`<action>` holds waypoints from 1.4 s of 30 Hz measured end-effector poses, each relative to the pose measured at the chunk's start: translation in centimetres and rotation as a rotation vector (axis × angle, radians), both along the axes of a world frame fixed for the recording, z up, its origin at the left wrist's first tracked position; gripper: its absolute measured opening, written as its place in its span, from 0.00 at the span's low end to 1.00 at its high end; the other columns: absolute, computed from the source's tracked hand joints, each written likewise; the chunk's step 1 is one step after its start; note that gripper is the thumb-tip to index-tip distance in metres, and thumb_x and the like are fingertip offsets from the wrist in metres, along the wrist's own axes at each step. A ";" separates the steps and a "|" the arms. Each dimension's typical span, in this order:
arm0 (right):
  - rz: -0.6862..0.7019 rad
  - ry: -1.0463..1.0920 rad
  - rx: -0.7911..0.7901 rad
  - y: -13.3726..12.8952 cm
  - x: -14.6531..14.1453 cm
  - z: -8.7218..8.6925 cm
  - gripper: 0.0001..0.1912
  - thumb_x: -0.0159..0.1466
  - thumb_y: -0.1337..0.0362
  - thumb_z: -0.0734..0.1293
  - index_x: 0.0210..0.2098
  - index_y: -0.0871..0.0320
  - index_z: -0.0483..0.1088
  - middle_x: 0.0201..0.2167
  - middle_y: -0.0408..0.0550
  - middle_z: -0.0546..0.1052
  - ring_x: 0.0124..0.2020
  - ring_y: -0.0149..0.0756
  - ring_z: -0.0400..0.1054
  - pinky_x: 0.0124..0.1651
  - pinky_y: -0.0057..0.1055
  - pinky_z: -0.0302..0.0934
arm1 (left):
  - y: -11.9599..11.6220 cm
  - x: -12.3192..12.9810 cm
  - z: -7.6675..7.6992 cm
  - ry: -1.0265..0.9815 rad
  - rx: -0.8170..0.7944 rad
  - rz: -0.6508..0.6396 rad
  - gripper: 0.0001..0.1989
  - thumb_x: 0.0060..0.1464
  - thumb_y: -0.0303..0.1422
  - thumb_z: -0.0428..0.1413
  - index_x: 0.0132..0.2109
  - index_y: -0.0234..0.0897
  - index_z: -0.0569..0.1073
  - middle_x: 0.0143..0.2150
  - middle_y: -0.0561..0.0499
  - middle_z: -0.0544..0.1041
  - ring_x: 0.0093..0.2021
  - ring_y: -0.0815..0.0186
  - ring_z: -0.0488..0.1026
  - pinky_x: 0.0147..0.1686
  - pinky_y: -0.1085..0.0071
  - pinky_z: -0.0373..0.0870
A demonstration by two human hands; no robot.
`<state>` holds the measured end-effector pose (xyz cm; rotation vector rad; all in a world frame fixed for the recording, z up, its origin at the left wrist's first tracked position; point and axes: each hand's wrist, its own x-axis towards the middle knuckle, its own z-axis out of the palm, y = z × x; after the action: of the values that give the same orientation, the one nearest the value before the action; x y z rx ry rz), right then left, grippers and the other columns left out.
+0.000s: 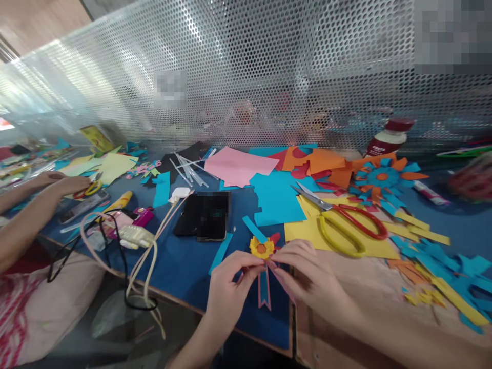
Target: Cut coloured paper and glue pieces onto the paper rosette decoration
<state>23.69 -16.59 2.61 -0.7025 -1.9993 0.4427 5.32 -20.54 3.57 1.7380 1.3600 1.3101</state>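
Note:
A small yellow paper flower [262, 248] with an orange centre is near the table's front edge. My left hand [232, 284] pinches its lower edge from the left, fingers closed. My right hand [307, 271] grips the same flower from the right, fingertips close to the left ones. Below the fingertips hangs a pink-edged blue ribbon strip [264, 292] with a notched end. A blue paper strip [254, 229] and a bit of red paper touch the flower from above. Scissors [326, 206] with one red and one yellow handle lie open on yellow paper [307, 232], beyond my right hand.
Two dark phones [210, 215] and tangled cables [154, 246] lie left of my hands. Pink paper [240, 165] and blue sheets [277, 197] are further back. A bottle [390, 136] stands by the mesh screen [269, 66]. Another person's hands [67, 185] hold scissors at left.

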 end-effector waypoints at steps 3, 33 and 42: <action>0.007 -0.004 -0.004 0.1 0.2 0.1 0.07 0.66 0.64 0.65 0.43 0.55 0.72 0.35 0.45 0.76 0.38 0.34 0.67 0.42 0.36 0.63 | -0.1 0.0 0.1 -0.001 0.024 0.008 0.04 0.56 0.28 0.58 0.36 0.38 0.78 0.34 0.51 0.79 0.35 0.67 0.76 0.36 0.74 0.73; 0.110 -0.032 -0.062 0.4 0.5 -0.5 0.15 0.59 0.64 0.72 0.45 0.56 0.70 0.38 0.46 0.75 0.40 0.36 0.65 0.44 0.38 0.58 | -0.2 -0.5 -0.1 -0.033 0.095 -0.018 0.07 0.55 0.23 0.58 0.36 0.38 0.80 0.33 0.52 0.80 0.33 0.70 0.77 0.35 0.78 0.74; 0.087 -0.055 -0.034 0.5 0.7 -0.3 0.07 0.63 0.64 0.68 0.41 0.56 0.72 0.36 0.45 0.76 0.40 0.34 0.65 0.43 0.35 0.59 | -0.1 -0.7 -0.5 -0.032 0.075 -0.042 0.07 0.55 0.23 0.58 0.37 0.38 0.80 0.34 0.51 0.80 0.34 0.69 0.77 0.35 0.77 0.75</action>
<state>24.38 -16.05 2.32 -0.6567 -2.0845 0.5156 4.58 -20.60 3.05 1.7775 1.2643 1.3759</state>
